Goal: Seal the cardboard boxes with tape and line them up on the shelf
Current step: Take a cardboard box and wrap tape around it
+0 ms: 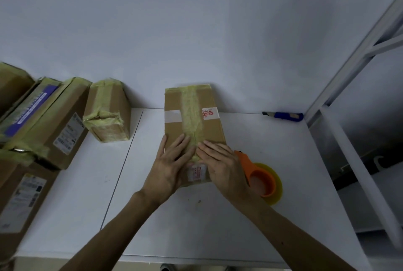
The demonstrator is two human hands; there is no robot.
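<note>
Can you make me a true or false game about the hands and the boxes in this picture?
1. The left hand and the right hand both press flat on the middle box. True.
2. The right hand holds the tape dispenser. False: the tape dispenser lies on the table beside that hand.
3. A blue knife lies by the table's far right corner. True.
4. The middle box has no tape. False: a yellowish tape strip runs along its top.
</note>
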